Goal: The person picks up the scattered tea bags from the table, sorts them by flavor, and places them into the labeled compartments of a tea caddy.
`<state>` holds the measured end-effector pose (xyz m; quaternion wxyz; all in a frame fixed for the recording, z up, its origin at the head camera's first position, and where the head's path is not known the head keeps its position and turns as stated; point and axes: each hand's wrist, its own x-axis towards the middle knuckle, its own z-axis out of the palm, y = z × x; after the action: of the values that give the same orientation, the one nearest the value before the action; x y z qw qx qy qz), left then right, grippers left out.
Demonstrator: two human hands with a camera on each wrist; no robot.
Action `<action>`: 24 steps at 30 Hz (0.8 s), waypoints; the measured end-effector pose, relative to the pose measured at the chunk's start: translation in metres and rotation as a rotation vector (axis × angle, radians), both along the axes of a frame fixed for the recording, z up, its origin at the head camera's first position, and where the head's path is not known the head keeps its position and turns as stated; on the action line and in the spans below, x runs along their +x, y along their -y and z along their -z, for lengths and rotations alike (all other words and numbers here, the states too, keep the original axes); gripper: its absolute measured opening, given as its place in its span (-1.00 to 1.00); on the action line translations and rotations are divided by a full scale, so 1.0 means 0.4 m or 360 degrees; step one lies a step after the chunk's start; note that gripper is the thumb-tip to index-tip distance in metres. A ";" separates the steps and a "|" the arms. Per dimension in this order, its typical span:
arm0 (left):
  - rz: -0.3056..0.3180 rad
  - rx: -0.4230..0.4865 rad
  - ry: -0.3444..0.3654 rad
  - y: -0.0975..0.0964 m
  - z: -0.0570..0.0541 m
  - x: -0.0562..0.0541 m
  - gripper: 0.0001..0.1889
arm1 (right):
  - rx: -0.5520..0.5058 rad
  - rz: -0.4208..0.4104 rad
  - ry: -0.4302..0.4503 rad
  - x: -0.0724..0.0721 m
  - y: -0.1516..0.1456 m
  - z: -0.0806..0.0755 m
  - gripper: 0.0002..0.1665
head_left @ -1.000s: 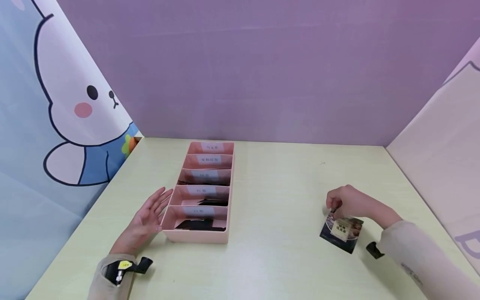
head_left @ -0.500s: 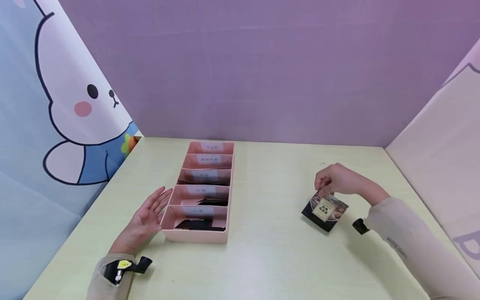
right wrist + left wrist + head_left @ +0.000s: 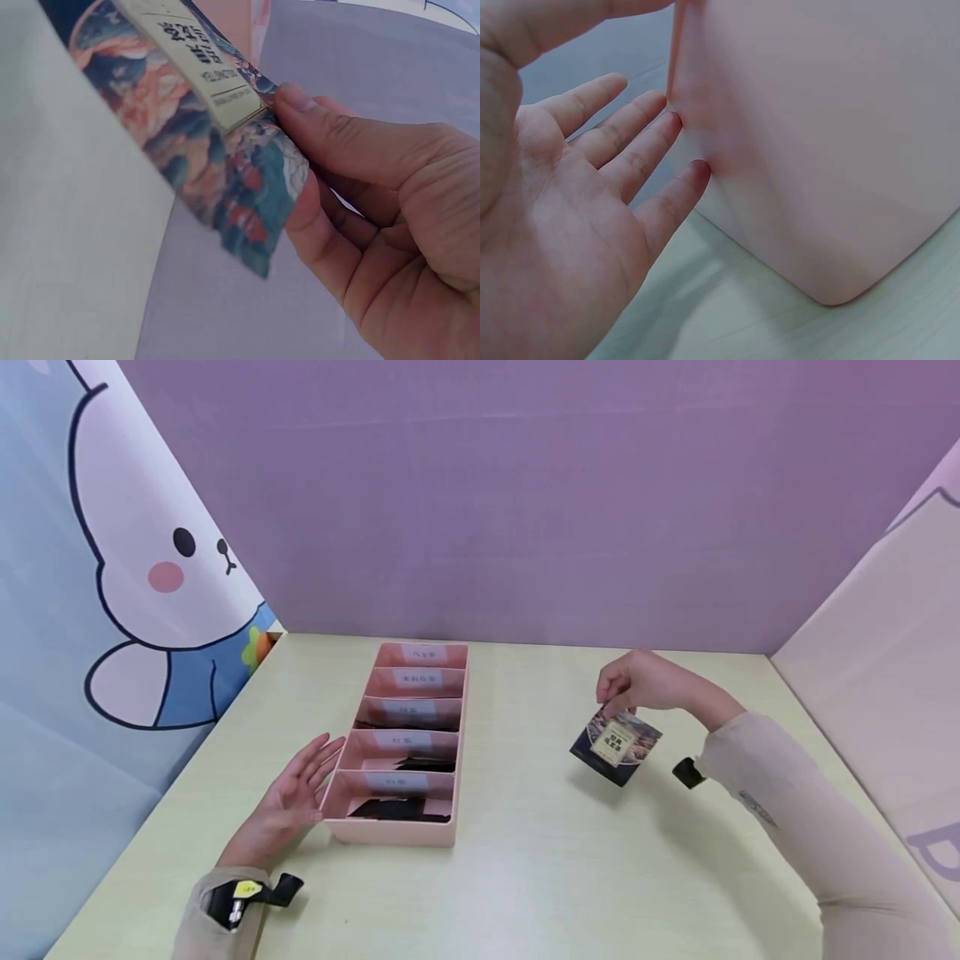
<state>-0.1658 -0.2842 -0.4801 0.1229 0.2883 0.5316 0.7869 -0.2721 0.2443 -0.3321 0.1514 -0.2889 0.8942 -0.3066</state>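
Note:
Between thumb and fingers, my right hand [image 3: 643,681] pinches a tea sachet [image 3: 617,745] by its upper edge, above the table on the right. The sachet [image 3: 172,112] is dark with a colourful pattern and a cream label in the right wrist view. A long pink divided box [image 3: 390,833] stands left of the middle, with a paper label in each of its several compartments. Dark sachets [image 3: 401,808] lie in the nearer compartments. My left hand [image 3: 288,793] is at the box's near left side, fingers extended; in the left wrist view its fingertips [image 3: 699,171] touch the pink wall.
The pale table [image 3: 525,877] meets a purple backdrop [image 3: 525,510] behind. A cartoon-printed cloth [image 3: 180,610] hangs on the left and a pale cloth [image 3: 885,693] on the right. Each sleeve carries a black wrist camera, such as the left one [image 3: 285,890].
My right hand has moved left and away from me, carrying the sachet up over the table toward the box. The left hand and the box have stayed in place.

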 end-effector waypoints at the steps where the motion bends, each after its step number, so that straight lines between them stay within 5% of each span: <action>1: 0.0006 0.0011 0.0002 -0.001 -0.001 0.001 0.01 | -0.0004 0.0007 0.0000 -0.005 0.006 -0.004 -0.87; 24: 0.0061 0.0078 -0.0058 -0.003 0.003 -0.004 0.01 | -0.0066 0.0066 -0.0094 -0.155 0.185 -0.100 -0.87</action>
<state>-0.1675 -0.2831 -0.4814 0.1214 0.3156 0.5088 0.7917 -0.3339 0.1705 -0.2919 0.1125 -0.2822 0.8976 -0.3194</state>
